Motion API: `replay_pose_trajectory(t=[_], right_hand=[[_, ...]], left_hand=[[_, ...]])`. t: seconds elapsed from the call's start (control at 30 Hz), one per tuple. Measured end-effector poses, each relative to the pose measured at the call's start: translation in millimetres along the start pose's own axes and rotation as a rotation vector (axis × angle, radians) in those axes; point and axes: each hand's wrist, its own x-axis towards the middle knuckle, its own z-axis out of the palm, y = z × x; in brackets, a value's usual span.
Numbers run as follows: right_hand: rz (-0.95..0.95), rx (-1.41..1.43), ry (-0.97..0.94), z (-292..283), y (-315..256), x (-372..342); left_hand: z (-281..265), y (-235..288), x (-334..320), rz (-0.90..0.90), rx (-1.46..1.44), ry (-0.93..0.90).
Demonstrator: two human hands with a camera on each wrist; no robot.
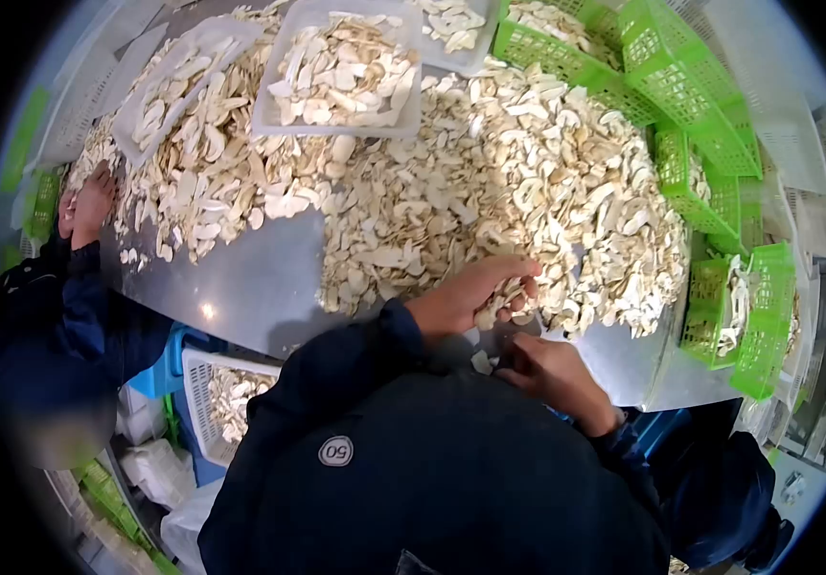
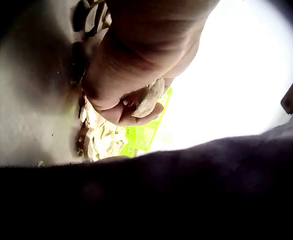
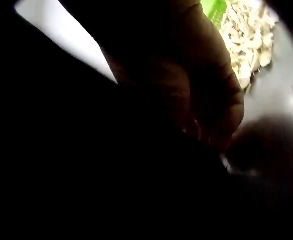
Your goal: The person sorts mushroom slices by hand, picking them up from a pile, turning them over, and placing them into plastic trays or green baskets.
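Note:
Pale dried slices (image 1: 432, 211), which look like mushroom, lie heaped on a metal table (image 1: 250, 278). My left hand (image 1: 470, 292) holds several slices (image 1: 501, 305) in its curled fingers at the near edge of the heap. In the left wrist view the left hand (image 2: 141, 65) has its fingers bent round a pale slice (image 2: 149, 100). My right hand (image 1: 557, 374) is close to the table edge, just right of and below the left, fingers curled. The right wrist view shows the right hand (image 3: 206, 85) in deep shadow; whether anything is between its fingertips is hidden.
Translucent trays (image 1: 264, 120) of slices stand on the heap at the back. Green baskets (image 1: 763, 316) line the right side. At the left, another person's hands (image 1: 92, 203) touch the heap. A white basket (image 1: 204, 412) with slices sits below the table edge.

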Motion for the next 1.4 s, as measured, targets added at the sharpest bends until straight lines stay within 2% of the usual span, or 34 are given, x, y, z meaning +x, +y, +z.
replay_pose_trajectory(t=[0.07, 0.17, 0.27, 0.37, 0.53, 0.73, 0.93, 1.1, 1.17, 1.23, 1.27, 1.37, 1.4], right_hand=[[-0.036, 0.065, 0.112, 24, -2, -2], [-0.160, 0.002, 0.299, 34, -4, 5], [-0.297, -0.204, 0.390, 42, 7, 10], [-0.211, -0.186, 0.281, 44, 13, 6], [-0.214, -0.293, 0.442, 33, 7, 8], [-0.205, -0.312, 0.417, 38, 8, 9], [-0.064, -0.282, 0.425, 30, 8, 5], [0.007, -0.039, 0.406, 8, 29, 1], [0.038, 0.006, 0.523, -18, 28, -3], [0.091, 0.236, 0.521, -43, 18, -4], [0.080, 0.478, 0.428, -52, 18, -5], [0.023, 0.724, 0.426, -77, 40, 13], [0.059, 0.536, 0.623, -73, 71, 27]], left_hand=[[-1, -2, 1, -0.027, -0.028, 0.008], [4, 3, -1, -0.039, -0.023, 0.024], [6, 2, -1, -0.043, -0.034, 0.028], [6, 1, -1, -0.040, -0.038, 0.027], [0, -3, 1, -0.040, -0.077, -0.017], [0, -5, 2, -0.034, -0.090, -0.023], [2, -3, 0, -0.020, -0.080, -0.040], [-2, -5, 1, -0.009, -0.026, -0.040], [-3, -6, 1, -0.010, 0.024, -0.031], [-1, -4, 0, -0.038, 0.058, -0.008], [1, -2, 0, -0.063, 0.064, 0.010], [2, 2, -2, -0.135, 0.038, -0.019], [2, 3, -3, -0.158, 0.021, -0.043]])
